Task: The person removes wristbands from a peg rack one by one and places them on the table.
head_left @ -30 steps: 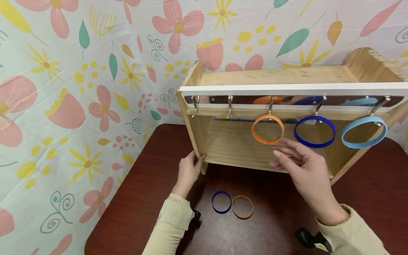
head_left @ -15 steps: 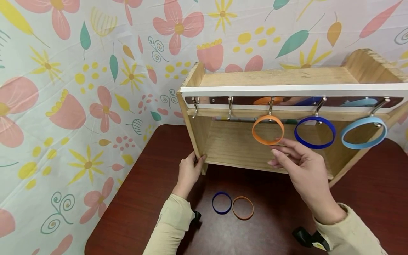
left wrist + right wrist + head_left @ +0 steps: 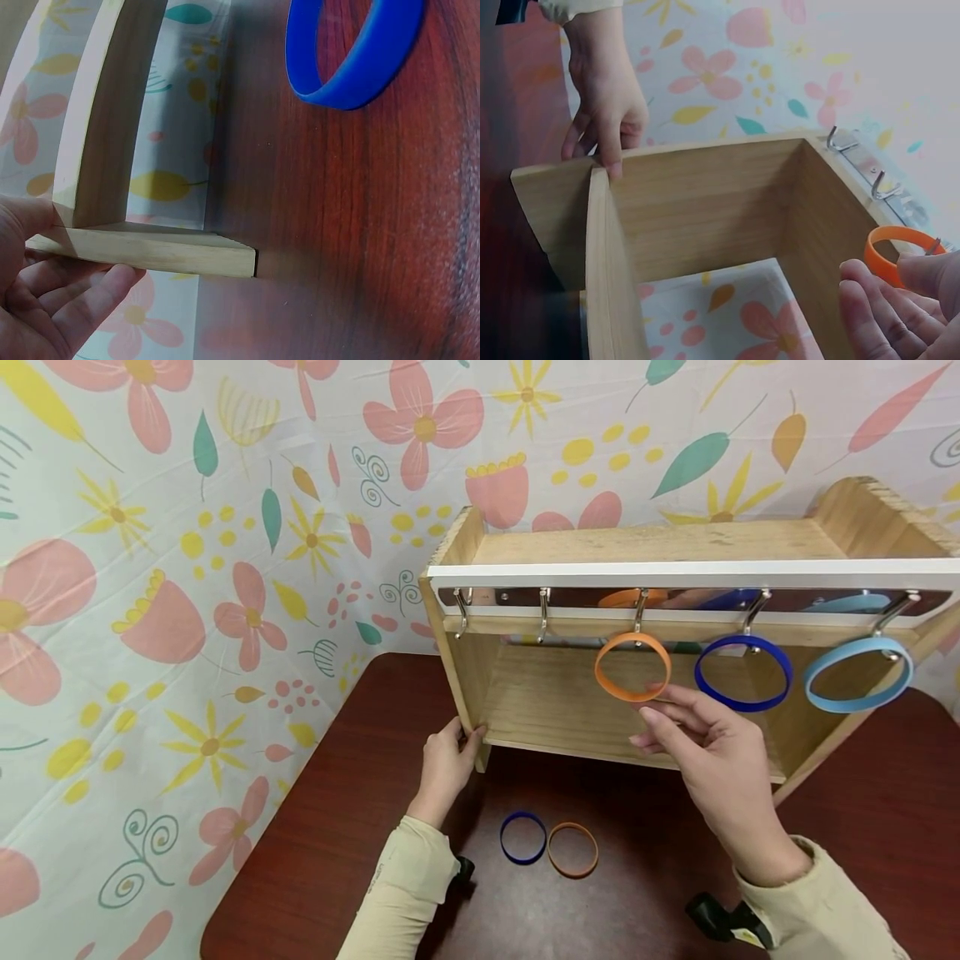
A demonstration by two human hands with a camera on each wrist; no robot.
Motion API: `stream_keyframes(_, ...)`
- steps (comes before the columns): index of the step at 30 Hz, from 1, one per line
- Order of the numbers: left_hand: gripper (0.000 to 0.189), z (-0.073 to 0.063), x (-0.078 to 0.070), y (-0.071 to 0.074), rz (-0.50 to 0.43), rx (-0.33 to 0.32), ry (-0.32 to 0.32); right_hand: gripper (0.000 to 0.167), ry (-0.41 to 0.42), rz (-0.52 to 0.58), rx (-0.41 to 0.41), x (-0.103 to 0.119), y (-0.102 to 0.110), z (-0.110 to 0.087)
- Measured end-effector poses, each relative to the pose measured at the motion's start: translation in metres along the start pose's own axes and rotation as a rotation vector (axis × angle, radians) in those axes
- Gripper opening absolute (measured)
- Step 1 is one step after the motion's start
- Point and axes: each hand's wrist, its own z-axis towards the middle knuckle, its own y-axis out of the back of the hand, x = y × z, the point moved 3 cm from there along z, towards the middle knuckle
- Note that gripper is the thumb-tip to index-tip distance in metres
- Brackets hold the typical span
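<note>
An orange wristband point(image 3: 633, 667) hangs from the middle hook of a small wooden shelf point(image 3: 570, 702). My right hand point(image 3: 723, 760) pinches the band's lower right edge between thumb and index finger, the other fingers spread below. My left hand point(image 3: 444, 767) grips the shelf's lower left corner; in the left wrist view its thumb is on the front edge and its fingers point(image 3: 90, 304) lie against the outer side. A dark blue wristband point(image 3: 742, 672) and a light blue wristband point(image 3: 858, 675) hang from the two hooks to the right.
Two left hooks point(image 3: 543, 614) on the metal strip hold nothing. On the dark red table point(image 3: 330, 827), a blue wristband point(image 3: 522, 838) and another orange wristband point(image 3: 572, 850) lie side by side before the shelf. Flower-patterned cloth point(image 3: 225, 610) hangs behind.
My right hand shifts very slightly left and stays at the orange wristband. The left hand keeps its grip on the shelf, and the bands stay in place.
</note>
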Motion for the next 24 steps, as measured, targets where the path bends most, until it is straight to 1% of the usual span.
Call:
stream_keyframes(3,0.019,-0.0001,0.0001,-0.0003,-0.004,0.000,0.003,0.023,0.003,-0.016,-0.010,0.0016,-0.0008,0.0009)
stream_keyframes(10,0.019,0.0000,0.0001,-0.0005,-0.010,-0.002,-0.002,0.020,-0.001,-0.101,-0.048,0.0049,-0.0004,0.0025)
stream_keyframes(13,0.018,0.0001,0.0003,-0.0004,-0.008,-0.004,-0.003,0.020,-0.008,-0.083,-0.056,0.0055,0.0001,0.0025)
stream_keyframes(17,0.019,0.0003,0.0002,-0.0003,-0.005,-0.002,-0.002,0.022,-0.008,-0.026,-0.060,0.0068,0.0003,0.0025)
stream_keyframes(24,0.019,0.0001,-0.0008,0.0002,-0.005,-0.002,-0.003,0.021,0.031,0.079,-0.063,0.0103,0.0005,0.0018)
